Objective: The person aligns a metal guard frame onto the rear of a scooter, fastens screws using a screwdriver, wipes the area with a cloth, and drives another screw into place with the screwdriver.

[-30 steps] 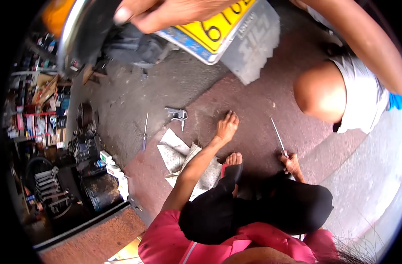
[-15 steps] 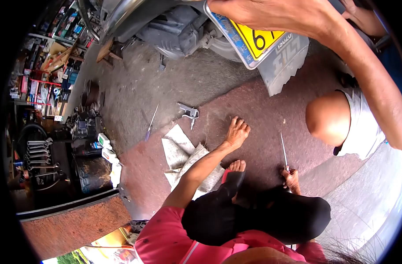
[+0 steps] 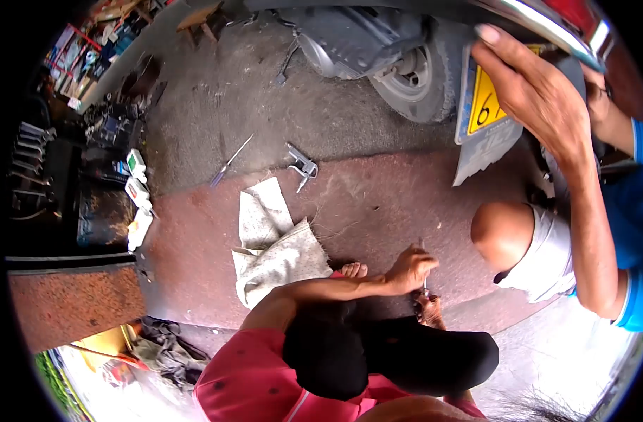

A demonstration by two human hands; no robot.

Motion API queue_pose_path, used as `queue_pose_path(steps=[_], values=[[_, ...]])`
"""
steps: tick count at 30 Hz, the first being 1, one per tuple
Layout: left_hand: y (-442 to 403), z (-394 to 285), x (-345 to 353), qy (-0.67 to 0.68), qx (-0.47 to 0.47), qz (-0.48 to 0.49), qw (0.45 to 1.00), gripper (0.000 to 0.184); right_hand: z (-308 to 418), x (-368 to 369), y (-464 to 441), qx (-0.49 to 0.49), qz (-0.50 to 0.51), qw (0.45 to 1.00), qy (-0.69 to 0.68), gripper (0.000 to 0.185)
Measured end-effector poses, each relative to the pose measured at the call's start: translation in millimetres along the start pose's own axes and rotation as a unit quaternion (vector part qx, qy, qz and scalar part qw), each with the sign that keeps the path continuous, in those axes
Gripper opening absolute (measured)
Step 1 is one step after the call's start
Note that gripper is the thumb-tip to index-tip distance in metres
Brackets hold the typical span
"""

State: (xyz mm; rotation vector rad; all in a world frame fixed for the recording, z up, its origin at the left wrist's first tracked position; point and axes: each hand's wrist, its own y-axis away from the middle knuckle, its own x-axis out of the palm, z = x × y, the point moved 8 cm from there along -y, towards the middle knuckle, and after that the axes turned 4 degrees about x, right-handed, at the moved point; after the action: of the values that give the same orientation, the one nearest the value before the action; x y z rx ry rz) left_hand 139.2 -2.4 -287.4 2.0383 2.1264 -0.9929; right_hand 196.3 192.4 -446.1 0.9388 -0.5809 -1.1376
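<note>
My left hand (image 3: pixel 411 269) is closed around the shaft of a screwdriver (image 3: pixel 425 285), low over the reddish floor. Just below it, my right hand (image 3: pixel 429 310) grips the same tool at its handle. To the left of my hands a pale, crumpled cloth (image 3: pixel 275 246) lies beside my bare foot (image 3: pixel 353 269). Beyond the cloth rest a grey air gun (image 3: pixel 303 167) and a second screwdriver (image 3: pixel 231 161), both flat on the floor.
A co-worker's hand (image 3: pixel 539 98) is at a yellow licence plate (image 3: pixel 483 104) on a scooter, near its rear wheel (image 3: pixel 414 81). That person's knee (image 3: pixel 503 235) is at the right. Wrenches (image 3: pixel 31 151), white bottles (image 3: pixel 138 193) and a rusty surface (image 3: pixel 75 302) are at the left.
My left hand has moved from open above the floor over to the right, onto the screwdriver by my right hand. The view has shifted, and more of the scooter's wheel shows.
</note>
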Motion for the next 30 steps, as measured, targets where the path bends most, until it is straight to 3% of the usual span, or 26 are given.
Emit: queue_pose_path(steps=[2,3,5,8,15,18,27,30], values=[[13.5,-16.3,4.2,0.028,0.017,-0.021,0.999,0.022,-1.3,0.3,-1.3,0.041,-0.005,0.996,0.078,0.017],[18.2,-24.8,5.4,0.035,0.028,0.001,0.999,0.024,-12.1,-4.4,-11.9,0.012,0.014,0.997,0.076,0.021],[28.4,-35.3,3.3,0.046,0.039,0.031,0.998,0.028,-28.3,-23.7,-30.0,-0.051,0.002,0.966,0.253,0.027],[36.3,-40.6,-2.2,0.058,0.030,0.049,0.997,0.031,-29.3,-61.7,16.0,-0.004,-0.022,0.943,0.332,0.027],[29.7,-48.5,-18.9,0.103,0.036,0.005,0.994,0.019,-52.5,-149.0,125.3,0.101,-0.103,0.916,0.374,0.029],[25.7,-57.0,-24.2,0.112,0.014,0.058,0.992,0.017,-63.3,-166.6,154.8,0.133,-0.125,0.909,0.376,0.030],[22.3,-60.7,-27.5,0.158,0.015,0.056,0.986,0.017,-56.0,-157.3,161.9,0.147,-0.127,0.905,0.379,0.032],[19.9,-64.1,-33.4,0.163,0.028,0.035,0.986,0.008,-43.4,-136.0,139.8,0.125,-0.107,0.909,0.384,0.033]])
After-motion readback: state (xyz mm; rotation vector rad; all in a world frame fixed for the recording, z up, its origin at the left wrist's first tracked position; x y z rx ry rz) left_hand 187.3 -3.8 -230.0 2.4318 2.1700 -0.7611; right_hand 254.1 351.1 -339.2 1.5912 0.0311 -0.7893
